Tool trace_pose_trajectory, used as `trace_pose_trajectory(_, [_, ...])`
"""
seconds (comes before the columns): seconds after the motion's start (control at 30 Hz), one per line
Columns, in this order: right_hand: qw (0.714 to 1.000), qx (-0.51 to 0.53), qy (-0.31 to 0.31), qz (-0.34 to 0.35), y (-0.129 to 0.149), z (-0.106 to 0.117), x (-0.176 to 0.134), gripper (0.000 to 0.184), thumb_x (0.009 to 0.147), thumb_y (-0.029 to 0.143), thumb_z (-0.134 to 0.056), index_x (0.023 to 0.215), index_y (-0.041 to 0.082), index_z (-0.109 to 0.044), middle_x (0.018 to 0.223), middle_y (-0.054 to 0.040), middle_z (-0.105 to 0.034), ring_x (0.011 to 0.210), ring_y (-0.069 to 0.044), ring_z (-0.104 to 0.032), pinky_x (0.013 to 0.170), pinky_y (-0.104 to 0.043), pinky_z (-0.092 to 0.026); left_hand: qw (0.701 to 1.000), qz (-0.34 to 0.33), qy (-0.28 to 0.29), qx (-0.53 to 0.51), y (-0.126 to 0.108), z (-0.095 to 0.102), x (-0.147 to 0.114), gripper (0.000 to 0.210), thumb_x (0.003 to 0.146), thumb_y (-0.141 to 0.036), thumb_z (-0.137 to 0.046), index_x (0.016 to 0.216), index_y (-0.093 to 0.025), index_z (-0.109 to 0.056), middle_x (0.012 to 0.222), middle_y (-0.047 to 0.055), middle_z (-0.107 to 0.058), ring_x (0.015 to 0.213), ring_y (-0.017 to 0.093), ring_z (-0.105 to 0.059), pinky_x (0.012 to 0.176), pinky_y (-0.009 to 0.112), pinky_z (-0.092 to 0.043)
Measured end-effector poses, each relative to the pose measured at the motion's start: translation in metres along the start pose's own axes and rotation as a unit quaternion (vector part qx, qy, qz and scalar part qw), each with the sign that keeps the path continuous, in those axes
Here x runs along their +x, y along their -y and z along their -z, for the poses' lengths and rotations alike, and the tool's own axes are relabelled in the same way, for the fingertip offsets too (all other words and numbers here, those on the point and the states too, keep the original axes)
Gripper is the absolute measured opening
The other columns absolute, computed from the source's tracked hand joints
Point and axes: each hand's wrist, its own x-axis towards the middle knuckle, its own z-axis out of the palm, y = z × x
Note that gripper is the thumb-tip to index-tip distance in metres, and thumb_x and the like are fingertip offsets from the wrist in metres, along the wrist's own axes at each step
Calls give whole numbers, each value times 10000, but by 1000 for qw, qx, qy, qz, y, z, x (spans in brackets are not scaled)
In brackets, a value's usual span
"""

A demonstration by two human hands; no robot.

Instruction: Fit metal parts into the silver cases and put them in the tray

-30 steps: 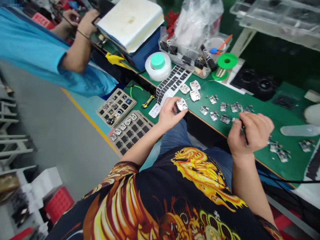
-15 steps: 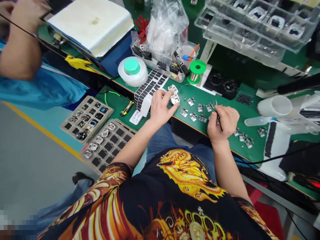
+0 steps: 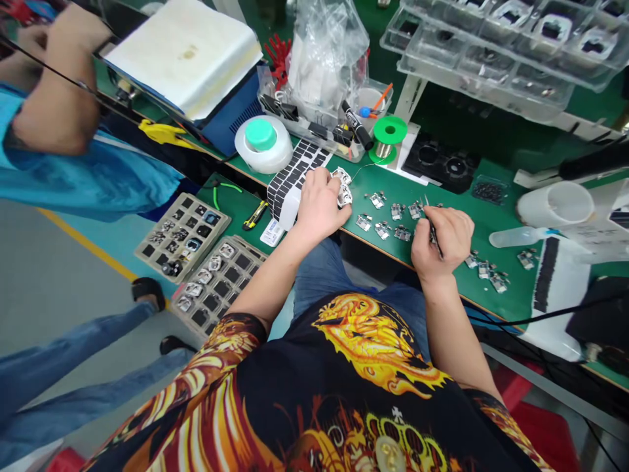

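My left hand (image 3: 322,204) lies at the near edge of the green bench, its fingers curled round a small white metal-looking housing (image 3: 344,195). Another white housing (image 3: 341,175) sits just beyond it; my fingers partly cover both. My right hand (image 3: 442,239) grips dark tweezers (image 3: 434,235), whose thin tips point away over a small silver module (image 3: 415,210). Several similar modules (image 3: 382,229) lie in loose rows between my hands. More modules (image 3: 484,269) are to the right of my right hand.
Beyond my hands stand a green solder spool (image 3: 390,131), a bin of bags and clips (image 3: 319,131) and a white tape roll (image 3: 264,144). Parts trays (image 3: 223,282) are at left, near a co-worker's blue sleeve (image 3: 88,177). Clear drawers (image 3: 511,59) overhang at upper right.
The view has shifted slightly. My left fingers have drawn in closer round the white housing, the thumb less spread. My right hand keeps the tweezers over the modules. More of a person's legs shows at lower left.
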Motion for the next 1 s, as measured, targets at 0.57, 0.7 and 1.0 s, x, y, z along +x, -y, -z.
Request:
trace_pose_trajectory(0.57, [999,-5,41,-35,7,2,4,253,1026,351,-614,1178,241,-784,1099,-92,-830,1061,-295,-775,1067,-537,-566,998,57,13,24,51,37,27,256,760,-330,-847,819,-247,-612,858,92,-646,903,309,-641,884,512,-574])
trace_pose_trajectory(0.7, [999,-3,40,-36,5,2,1,246,1018,345,-622,1178,249,-783,1093,-84,-828,1058,-292,-771,1060,-537,-565,999,31,8,41,49,27,31,250,747,-310,-837,788,-251,-597,861,109,-640,918,337,-648,902,572,-591])
trace_pose_trajectory(1.0, [999,1,27,-20,7,2,3,214,1010,316,-644,1152,243,-786,1072,-73,-838,1033,-268,-777,1039,-506,-584,994,41,51,89,52,23,40,327,652,-343,-907,725,-229,-610,866,115,-621,957,367,-648,937,647,-603])
